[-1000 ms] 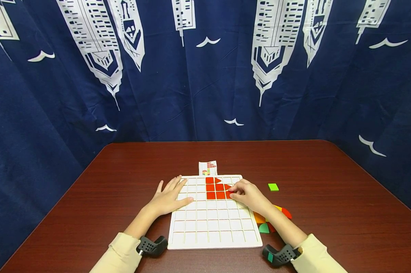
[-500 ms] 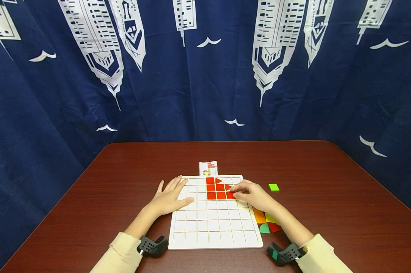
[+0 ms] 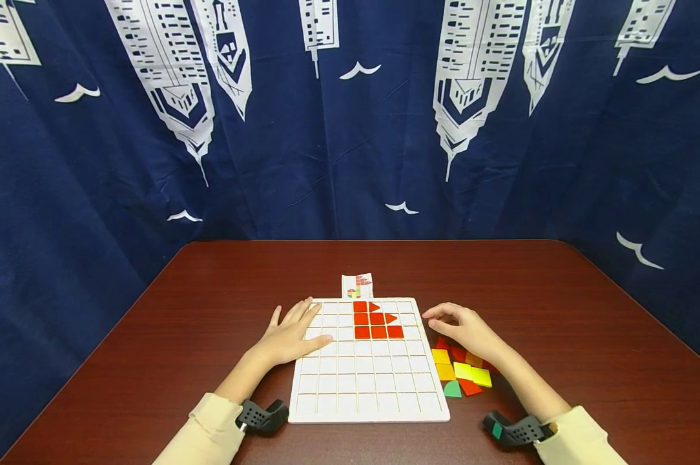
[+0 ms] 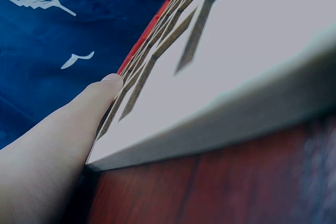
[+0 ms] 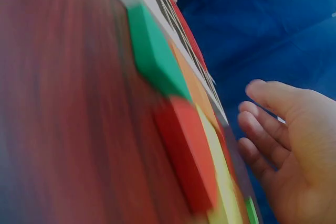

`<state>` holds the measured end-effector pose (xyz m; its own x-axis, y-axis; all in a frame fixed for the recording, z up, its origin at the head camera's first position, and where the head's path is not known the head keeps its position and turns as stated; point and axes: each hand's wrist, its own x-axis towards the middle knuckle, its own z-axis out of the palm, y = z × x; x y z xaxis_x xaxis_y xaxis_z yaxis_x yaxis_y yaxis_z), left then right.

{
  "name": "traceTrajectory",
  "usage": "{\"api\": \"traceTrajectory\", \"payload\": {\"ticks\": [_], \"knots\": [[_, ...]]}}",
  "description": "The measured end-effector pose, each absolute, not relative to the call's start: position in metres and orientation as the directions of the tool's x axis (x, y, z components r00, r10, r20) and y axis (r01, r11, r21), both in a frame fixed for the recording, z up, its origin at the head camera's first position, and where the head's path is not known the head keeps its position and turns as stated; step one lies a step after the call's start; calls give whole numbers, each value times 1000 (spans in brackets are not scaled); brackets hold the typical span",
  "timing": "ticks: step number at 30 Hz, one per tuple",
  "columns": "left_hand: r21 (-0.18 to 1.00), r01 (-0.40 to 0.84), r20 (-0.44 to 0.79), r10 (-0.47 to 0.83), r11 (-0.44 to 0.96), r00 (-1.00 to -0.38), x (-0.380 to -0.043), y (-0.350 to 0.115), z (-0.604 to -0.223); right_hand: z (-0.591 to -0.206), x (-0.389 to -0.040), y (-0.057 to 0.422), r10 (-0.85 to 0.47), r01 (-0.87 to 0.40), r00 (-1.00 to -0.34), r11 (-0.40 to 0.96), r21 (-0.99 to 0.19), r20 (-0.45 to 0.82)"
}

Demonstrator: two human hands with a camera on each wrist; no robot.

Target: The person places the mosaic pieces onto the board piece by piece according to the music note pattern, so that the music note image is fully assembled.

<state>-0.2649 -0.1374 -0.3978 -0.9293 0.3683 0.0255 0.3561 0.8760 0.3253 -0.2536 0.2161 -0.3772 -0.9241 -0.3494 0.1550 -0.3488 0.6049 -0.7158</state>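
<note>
My left hand [image 3: 288, 337] lies flat with spread fingers on the upper left of a white gridded board [image 3: 367, 387]; the left wrist view shows its thumb [image 4: 97, 98] along the board's edge. On the grid, red square tiles [image 3: 378, 332] form stepped rows, and two rows end in red triangle tiles [image 3: 390, 318] pointing right. Just right of the board, my right hand [image 3: 466, 329] hovers with loosely bent fingers and nothing between them. Below it is a pile of coloured tiles, among them yellow tiles [image 3: 472, 373], an orange tile [image 3: 445, 372] and a green quarter-circle tile [image 3: 452, 389].
A small printed card [image 3: 357, 286] with a coloured pattern lies at the board's far edge. The brown wooden table [image 3: 123, 361] extends all around, with a dark blue curtain [image 3: 303, 181] behind. A bright green tile [image 5: 252, 211] shows beyond the pile in the right wrist view.
My right hand has let go of the red square tile at the right end of the third row and moved right, off the board. My left hand has stayed in place.
</note>
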Motion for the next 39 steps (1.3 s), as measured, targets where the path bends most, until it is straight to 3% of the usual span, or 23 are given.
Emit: {"api": "traceTrajectory", "payload": {"ticks": [6, 12, 23, 39], "knots": [[336, 357, 29, 369, 871, -929, -264, -137, -396, -378, -255, 237, -440, -343, -897, 628, -698, 45], [327, 359, 31, 370, 874, -928, -265, -138, -397, -378, -258, 243, -516, -396, -855, 599, -696, 42], [327, 364, 36, 373, 872, -927, -265, -137, -397, -378, -257, 244, -488, -417, -870, 642, -644, 76], [326, 362, 34, 372, 873, -928, -266, -137, -397, -376, -254, 232, -382, -338, -922, 712, -616, 64]]}}
